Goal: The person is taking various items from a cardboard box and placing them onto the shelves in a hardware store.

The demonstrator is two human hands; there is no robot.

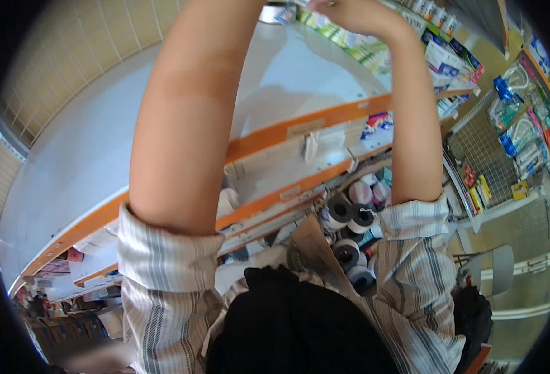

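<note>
Both of my bare arms reach up over a white shelf board with an orange front edge. The left forearm runs out past the top of the picture, so my left hand is out of view. Only part of my right hand shows at the top edge, its fingers cut off by the frame. Whether it holds something cannot be made out. Near it on the shelf are a white round item with a blue label and a row of green and white packages.
Lower shelves have orange edges too. Below them, a cardboard box holds several rolls. White bottles stand at the upper right. Packaged goods hang on a wire grid. A chair is at the right.
</note>
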